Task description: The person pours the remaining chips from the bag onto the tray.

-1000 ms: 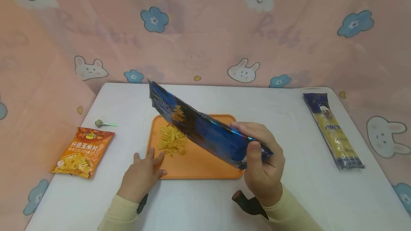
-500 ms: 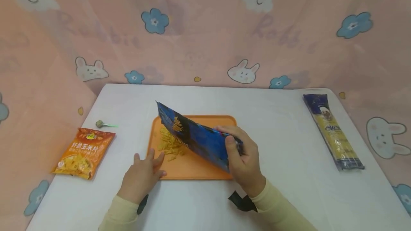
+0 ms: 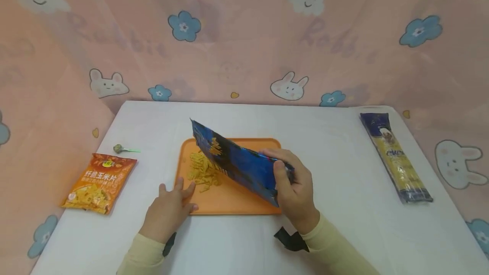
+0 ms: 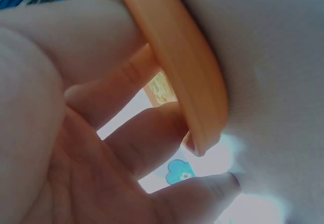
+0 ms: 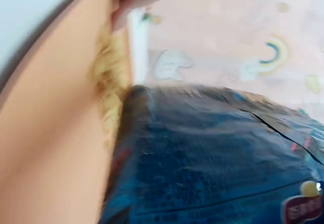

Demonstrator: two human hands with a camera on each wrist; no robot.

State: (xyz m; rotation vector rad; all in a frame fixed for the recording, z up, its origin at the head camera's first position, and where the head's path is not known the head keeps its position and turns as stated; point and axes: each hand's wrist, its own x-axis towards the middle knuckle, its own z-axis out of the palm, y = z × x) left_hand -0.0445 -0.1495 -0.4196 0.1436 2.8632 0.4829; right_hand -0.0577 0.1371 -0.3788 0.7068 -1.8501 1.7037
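Slanting above a flat, rectangular orange tray with rounded corners, a glossy dark-blue plastic bag with a tan printed patch is held in the air. Taking twelve as the far side, its far end points to ten o'clock and its near end to four, where the right hand grips it; the thumb lies on the near face and the other fingers wrap over the upper edge, pinching the bag between them. At nine o'clock on the tray, partly behind the bag, sits a small heap of thin yellow chips. At the tray's eight o'clock is the left hand, fingers spread; the left wrist view shows most fingertips reaching over the orange rim, one finger outside it. Pale yellow sleeves cover both arms.

Farther out, towards nine o'clock, an orange snack bag with white characters lies on the white-covered bench. Just beyond it is a small greenish ball on a light-green stick. Towards three o'clock, well apart from the tray, lies a long, narrow packet, yellow with dark ends. Beyond twelve rises a pink backdrop printed with rabbits, clouds and blue flowers.
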